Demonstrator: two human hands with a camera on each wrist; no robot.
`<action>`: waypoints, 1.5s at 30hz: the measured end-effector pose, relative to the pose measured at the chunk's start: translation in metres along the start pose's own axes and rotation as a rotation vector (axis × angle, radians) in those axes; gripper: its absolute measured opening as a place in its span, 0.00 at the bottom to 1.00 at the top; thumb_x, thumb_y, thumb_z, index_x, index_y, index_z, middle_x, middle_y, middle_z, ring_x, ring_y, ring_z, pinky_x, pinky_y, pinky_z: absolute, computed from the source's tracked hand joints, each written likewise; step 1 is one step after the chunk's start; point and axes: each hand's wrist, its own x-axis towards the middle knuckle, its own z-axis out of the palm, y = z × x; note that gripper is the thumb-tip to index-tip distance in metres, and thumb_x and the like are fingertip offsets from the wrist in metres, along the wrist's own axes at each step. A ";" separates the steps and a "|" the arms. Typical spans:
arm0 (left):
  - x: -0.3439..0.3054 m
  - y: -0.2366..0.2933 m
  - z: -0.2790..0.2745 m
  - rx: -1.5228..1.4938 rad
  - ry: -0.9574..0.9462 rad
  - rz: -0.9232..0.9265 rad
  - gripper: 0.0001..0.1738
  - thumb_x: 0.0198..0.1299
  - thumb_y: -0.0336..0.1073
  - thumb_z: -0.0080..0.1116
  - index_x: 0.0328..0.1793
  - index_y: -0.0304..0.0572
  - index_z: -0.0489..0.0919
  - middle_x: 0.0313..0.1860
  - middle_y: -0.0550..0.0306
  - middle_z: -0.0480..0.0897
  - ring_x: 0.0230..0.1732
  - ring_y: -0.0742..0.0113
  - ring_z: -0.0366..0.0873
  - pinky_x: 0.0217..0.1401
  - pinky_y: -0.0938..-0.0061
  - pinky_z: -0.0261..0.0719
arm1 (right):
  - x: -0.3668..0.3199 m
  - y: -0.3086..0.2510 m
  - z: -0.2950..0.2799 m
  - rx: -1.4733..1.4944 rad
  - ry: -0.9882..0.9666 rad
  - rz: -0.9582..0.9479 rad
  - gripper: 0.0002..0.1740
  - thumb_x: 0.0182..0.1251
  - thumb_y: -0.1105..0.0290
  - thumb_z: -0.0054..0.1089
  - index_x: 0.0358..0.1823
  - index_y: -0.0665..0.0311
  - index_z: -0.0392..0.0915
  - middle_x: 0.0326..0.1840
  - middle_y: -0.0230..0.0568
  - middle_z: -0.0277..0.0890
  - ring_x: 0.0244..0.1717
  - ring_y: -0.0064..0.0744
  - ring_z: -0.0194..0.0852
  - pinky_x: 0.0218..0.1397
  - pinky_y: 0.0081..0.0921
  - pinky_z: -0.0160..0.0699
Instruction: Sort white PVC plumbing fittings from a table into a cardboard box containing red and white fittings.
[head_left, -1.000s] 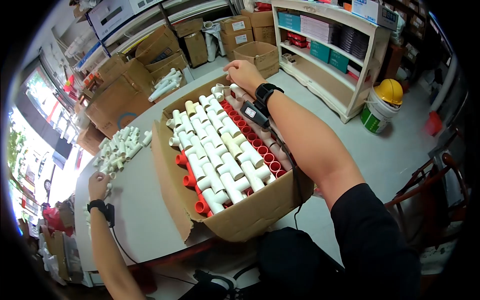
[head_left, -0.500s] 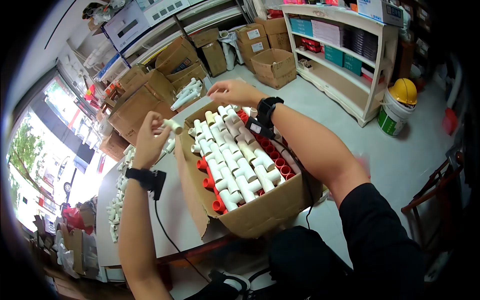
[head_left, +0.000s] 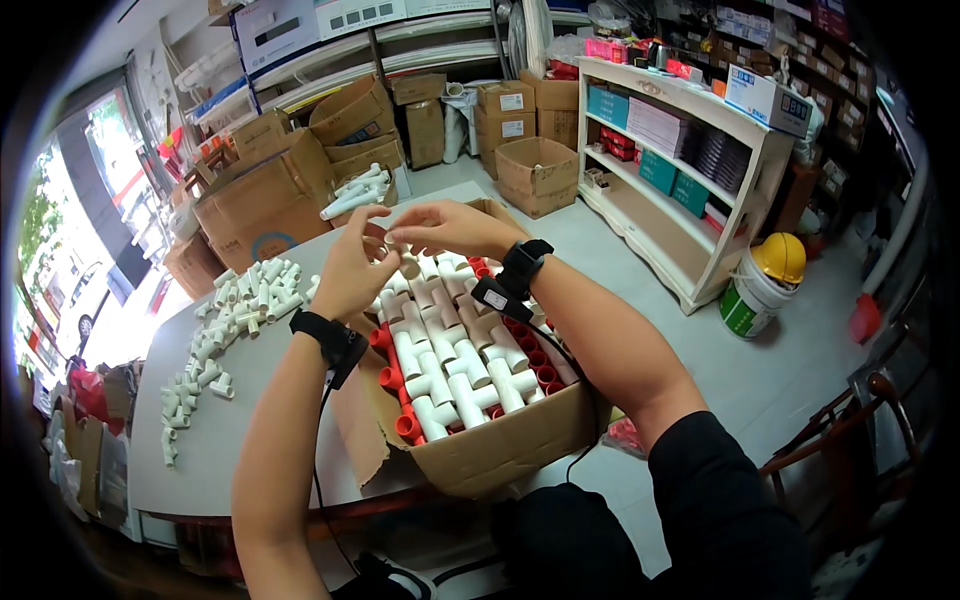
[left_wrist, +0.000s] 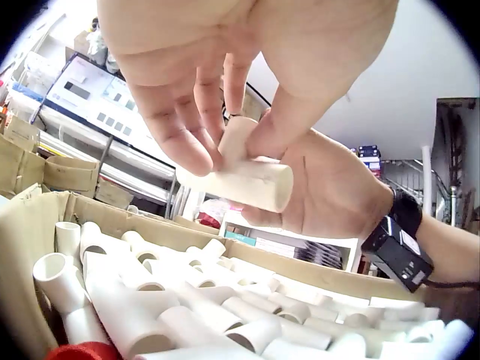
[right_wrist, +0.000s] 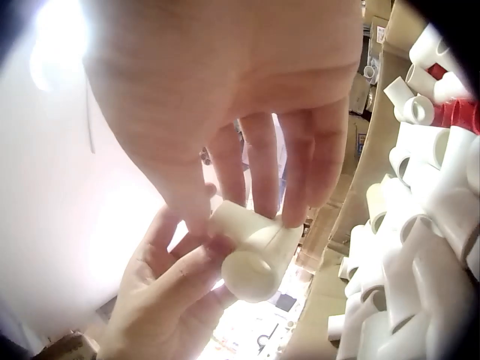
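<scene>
The person's left hand (left_wrist: 247,67) and right hand (right_wrist: 232,97) both grip a white tee fitting (left_wrist: 251,180) between thumb and fingers, above the cardboard box (head_left: 510,450) of white fittings (head_left: 465,365).

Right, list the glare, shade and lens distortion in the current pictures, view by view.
Head: glare whitens the doorway, the table's edge bows, corners go black; left wrist: dark corners, boxed white fittings look soft; right wrist: burnt-out patch at upper left, right hand partly in shade.
</scene>
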 end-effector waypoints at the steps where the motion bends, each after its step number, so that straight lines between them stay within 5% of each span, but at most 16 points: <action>1: -0.001 -0.002 0.000 -0.046 0.033 -0.007 0.24 0.52 0.31 0.59 0.57 0.41 0.69 0.40 0.50 0.79 0.37 0.68 0.79 0.41 0.74 0.77 | -0.002 -0.002 0.000 0.047 0.004 0.031 0.24 0.65 0.58 0.58 0.56 0.65 0.71 0.43 0.39 0.78 0.41 0.23 0.78 0.44 0.20 0.79; 4: -0.002 -0.008 -0.002 -0.185 0.050 0.002 0.20 0.56 0.29 0.57 0.55 0.38 0.70 0.44 0.53 0.77 0.40 0.71 0.79 0.40 0.78 0.79 | -0.011 -0.013 -0.001 0.191 -0.011 0.140 0.27 0.66 0.63 0.56 0.63 0.64 0.62 0.45 0.35 0.75 0.36 0.20 0.77 0.42 0.19 0.79; 11: -0.013 -0.018 -0.005 -0.226 0.056 -0.015 0.19 0.58 0.31 0.58 0.55 0.37 0.70 0.48 0.50 0.76 0.43 0.68 0.79 0.45 0.75 0.80 | -0.005 0.000 -0.008 0.336 0.044 0.162 0.30 0.62 0.66 0.61 0.63 0.68 0.61 0.39 0.33 0.73 0.33 0.18 0.74 0.43 0.18 0.80; 15: -0.028 -0.014 -0.021 -0.146 0.131 -0.062 0.20 0.58 0.37 0.58 0.54 0.37 0.72 0.41 0.51 0.79 0.39 0.67 0.79 0.45 0.73 0.77 | -0.010 0.006 -0.043 -0.076 0.423 0.099 0.29 0.60 0.64 0.63 0.60 0.70 0.66 0.42 0.42 0.77 0.38 0.22 0.75 0.41 0.17 0.77; 22: -0.046 -0.059 -0.045 -0.120 0.250 -0.174 0.14 0.59 0.36 0.55 0.48 0.38 0.75 0.33 0.55 0.79 0.31 0.69 0.76 0.37 0.74 0.75 | -0.021 0.051 -0.072 -0.698 0.614 0.249 0.28 0.50 0.59 0.65 0.48 0.73 0.77 0.47 0.51 0.79 0.48 0.40 0.79 0.51 0.29 0.76; 25: -0.050 -0.062 -0.052 -0.095 0.241 -0.188 0.13 0.59 0.36 0.55 0.47 0.37 0.75 0.31 0.55 0.79 0.31 0.69 0.76 0.37 0.74 0.75 | -0.023 0.041 -0.070 -0.805 0.532 0.374 0.27 0.49 0.58 0.65 0.46 0.72 0.79 0.43 0.51 0.81 0.45 0.39 0.81 0.49 0.28 0.76; 26: -0.051 -0.063 -0.054 -0.090 0.214 -0.170 0.13 0.61 0.37 0.53 0.49 0.38 0.74 0.32 0.57 0.77 0.28 0.73 0.76 0.30 0.79 0.75 | -0.023 0.038 -0.068 -0.797 0.517 0.388 0.27 0.49 0.58 0.66 0.46 0.71 0.79 0.42 0.50 0.81 0.44 0.38 0.81 0.48 0.28 0.77; 45: -0.062 -0.076 -0.045 -0.013 0.158 -0.129 0.12 0.58 0.38 0.51 0.39 0.36 0.77 0.25 0.54 0.78 0.24 0.69 0.76 0.32 0.74 0.73 | -0.019 0.046 -0.055 -0.951 0.453 0.416 0.20 0.49 0.57 0.66 0.39 0.64 0.83 0.37 0.46 0.83 0.40 0.39 0.82 0.45 0.29 0.78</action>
